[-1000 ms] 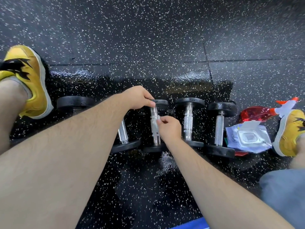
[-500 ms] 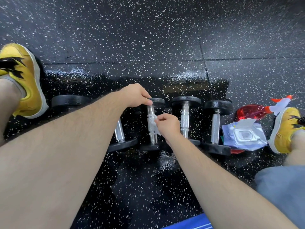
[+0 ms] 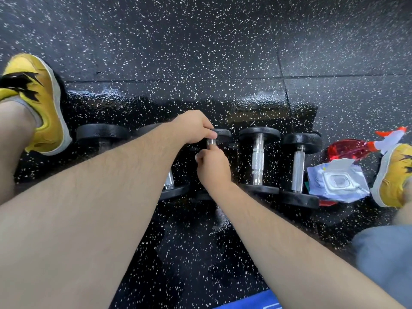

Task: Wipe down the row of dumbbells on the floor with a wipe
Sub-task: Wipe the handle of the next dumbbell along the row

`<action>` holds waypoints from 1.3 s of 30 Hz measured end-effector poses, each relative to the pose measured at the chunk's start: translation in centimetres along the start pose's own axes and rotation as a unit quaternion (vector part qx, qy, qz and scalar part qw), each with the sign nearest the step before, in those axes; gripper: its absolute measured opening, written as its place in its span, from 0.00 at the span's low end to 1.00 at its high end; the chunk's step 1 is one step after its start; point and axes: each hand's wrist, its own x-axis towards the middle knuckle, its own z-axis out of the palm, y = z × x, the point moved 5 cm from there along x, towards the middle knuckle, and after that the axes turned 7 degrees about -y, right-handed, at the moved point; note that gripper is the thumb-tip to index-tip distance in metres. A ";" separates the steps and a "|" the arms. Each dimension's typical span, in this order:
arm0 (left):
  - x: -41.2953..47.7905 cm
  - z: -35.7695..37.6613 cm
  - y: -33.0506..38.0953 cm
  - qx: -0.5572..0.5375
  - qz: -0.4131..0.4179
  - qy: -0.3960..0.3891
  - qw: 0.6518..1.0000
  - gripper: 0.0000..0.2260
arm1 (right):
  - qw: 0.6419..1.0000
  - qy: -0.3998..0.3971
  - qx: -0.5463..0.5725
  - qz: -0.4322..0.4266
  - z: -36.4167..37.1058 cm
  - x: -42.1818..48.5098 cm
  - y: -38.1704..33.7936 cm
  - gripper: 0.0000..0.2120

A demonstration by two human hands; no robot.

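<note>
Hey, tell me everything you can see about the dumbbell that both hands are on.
The dumbbell lies on the speckled black floor in the row, its handle pointing away from the person. It has round black heads, rubbery-looking, and a shiny metal handle; only a short stretch shows between the hands. The left hand grips it at the far head, the right hand curls round the handle. The near head is mostly hidden under the right wrist. No wipe is visible.
</note>
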 end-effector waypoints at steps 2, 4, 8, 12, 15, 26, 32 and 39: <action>0.0 0.1 -0.1 0.009 -0.002 0.000 1.000 0.08 | 0.997 -0.019 -0.069 -0.043 0.2 -0.5 -0.2 0.07; 0.1 0.1 0.0 0.013 0.002 0.000 1.000 0.08 | 0.991 -0.055 -0.103 -0.065 0.4 -1.0 0.2 0.06; 0.2 0.1 0.3 0.014 0.007 0.008 1.000 0.09 | 0.985 -0.088 -0.140 -0.051 0.3 -0.6 1.6 0.04; 0.3 0.3 0.5 0.020 0.006 0.010 1.000 0.08 | 0.981 -0.110 -0.145 -0.062 0.4 -0.9 1.4 0.05; 0.4 0.2 0.4 0.017 0.000 0.009 1.000 0.08 | 0.966 -0.156 -0.190 -0.081 -0.1 -1.3 0.5 0.09; 0.3 -0.1 0.4 0.024 -0.007 0.001 1.000 0.09 | 0.994 -0.050 0.080 0.047 -2.5 -1.4 4.6 0.09; 0.4 -0.6 -0.5 0.034 -0.026 -0.021 0.999 0.09 | 0.970 -0.048 0.197 0.134 -1.5 -3.0 6.0 0.12; 0.2 -0.8 -0.5 0.042 -0.035 -0.034 0.998 0.06 | 0.949 -0.040 0.236 0.203 -1.3 -3.0 6.4 0.15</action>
